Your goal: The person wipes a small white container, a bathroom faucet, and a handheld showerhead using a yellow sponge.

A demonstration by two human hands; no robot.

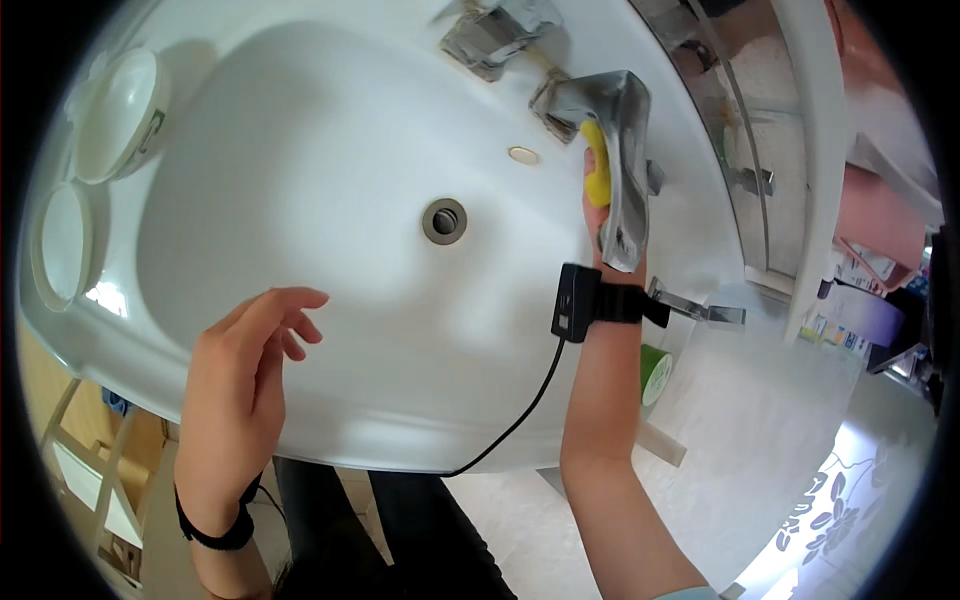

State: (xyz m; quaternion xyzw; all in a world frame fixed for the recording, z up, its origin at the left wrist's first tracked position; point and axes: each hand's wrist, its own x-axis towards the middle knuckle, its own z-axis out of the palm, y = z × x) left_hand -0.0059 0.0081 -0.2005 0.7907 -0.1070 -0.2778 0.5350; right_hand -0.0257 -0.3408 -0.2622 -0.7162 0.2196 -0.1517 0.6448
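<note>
My right hand [595,216] reaches behind the metal faucet [628,120] at the right of the white washbasin [290,200]. It is closed on a yellow sponge [599,185], pressed near the underside of the spout. The faucet hides most of those fingers. Over the basin's near left part hangs my left hand [245,350], holding nothing, its fingers loosely bent and apart. A black strap with a small box [577,305] circles my right wrist, and a cable runs down from it. Near the basin's middle is the round drain [444,221].
Two white dishes, a bowl [118,118] and a shallow one [62,245], sit on the left rim. A second metal fitting [495,38] stands at the back. A green round container [655,375] shows beside my right forearm. Glass-fronted shelves [745,120] rise at the right.
</note>
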